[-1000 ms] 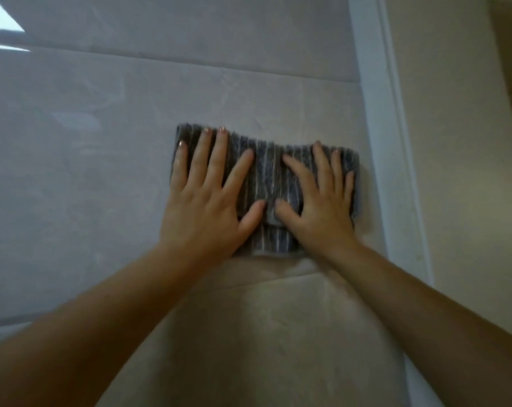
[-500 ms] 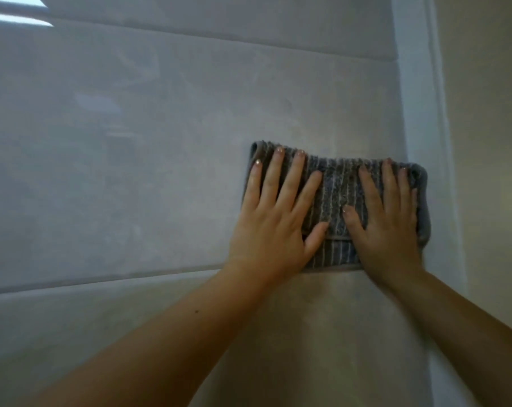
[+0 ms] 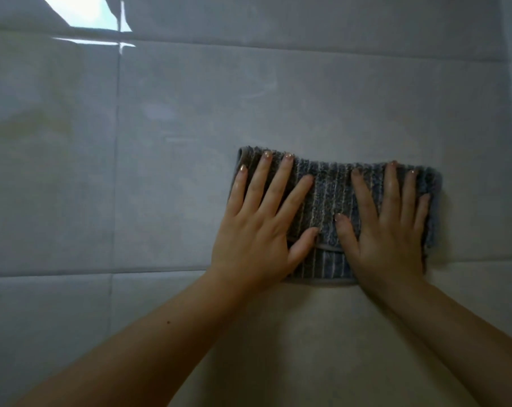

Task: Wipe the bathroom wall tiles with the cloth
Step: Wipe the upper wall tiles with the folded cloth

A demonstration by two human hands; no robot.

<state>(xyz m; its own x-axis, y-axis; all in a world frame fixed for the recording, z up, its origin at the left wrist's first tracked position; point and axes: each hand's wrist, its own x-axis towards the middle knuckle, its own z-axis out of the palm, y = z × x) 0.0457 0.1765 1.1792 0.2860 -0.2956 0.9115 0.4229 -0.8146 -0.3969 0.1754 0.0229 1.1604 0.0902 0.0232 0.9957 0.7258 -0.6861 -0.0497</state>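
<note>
Now the left hand (image 3: 257, 230) and right hand (image 3: 389, 230) press the cloth (image 3: 328, 195) flat on the wall tiles (image 3: 175, 171), fingers spread wide, so it rubs hard.

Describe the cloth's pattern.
Grey cloth with thin pale vertical stripes, seen in the head view.

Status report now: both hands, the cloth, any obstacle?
Left hand and right hand flat, open, pressing cloth. Cloth folded, against wall tiles. No obstacle seen.
</note>
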